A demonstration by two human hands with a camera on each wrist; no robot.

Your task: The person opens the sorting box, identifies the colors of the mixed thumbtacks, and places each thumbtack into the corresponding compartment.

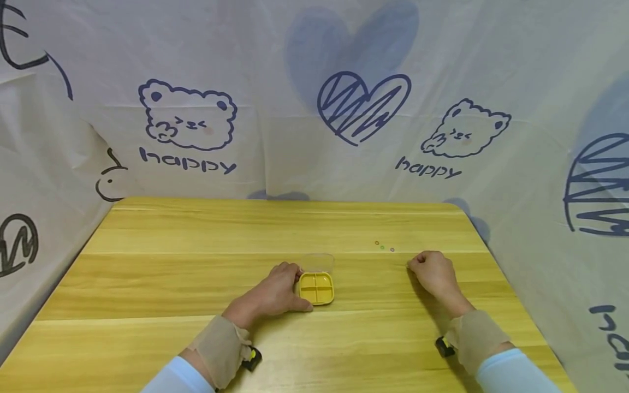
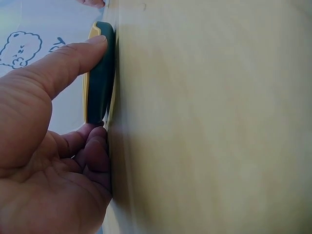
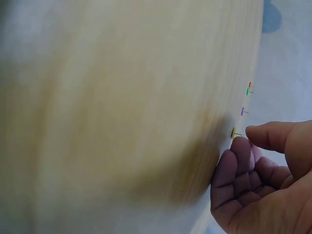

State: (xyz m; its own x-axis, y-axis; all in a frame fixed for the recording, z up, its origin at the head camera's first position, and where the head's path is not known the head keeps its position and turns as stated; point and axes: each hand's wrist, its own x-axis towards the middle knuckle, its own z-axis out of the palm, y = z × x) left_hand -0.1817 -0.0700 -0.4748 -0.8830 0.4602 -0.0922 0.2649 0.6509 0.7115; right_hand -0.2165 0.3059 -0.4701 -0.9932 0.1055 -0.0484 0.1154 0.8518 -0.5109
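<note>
A small pill box (image 1: 316, 288) with four yellow compartments sits before me, its clear lid (image 1: 318, 263) tipped open at the back. My left hand (image 1: 275, 292) grips it from the left, thumb at the near side and fingers at the far corner. In the left wrist view its dark green base (image 2: 101, 73) shows under the thumb. At the right, my right hand (image 1: 434, 273) is low over the table, its thumb and forefinger a little apart beside a yellow thumbtack (image 3: 233, 133). That tack stands on its flat head, point up, right at the fingertips.
Beyond the right hand stand more thumbtacks: a purple one (image 3: 243, 111), a green one (image 3: 248, 91) and a red one (image 3: 250, 85), points up. The wooden table (image 1: 196, 229) ends at a white cloth (image 1: 275, 136) with drawn bears and hearts.
</note>
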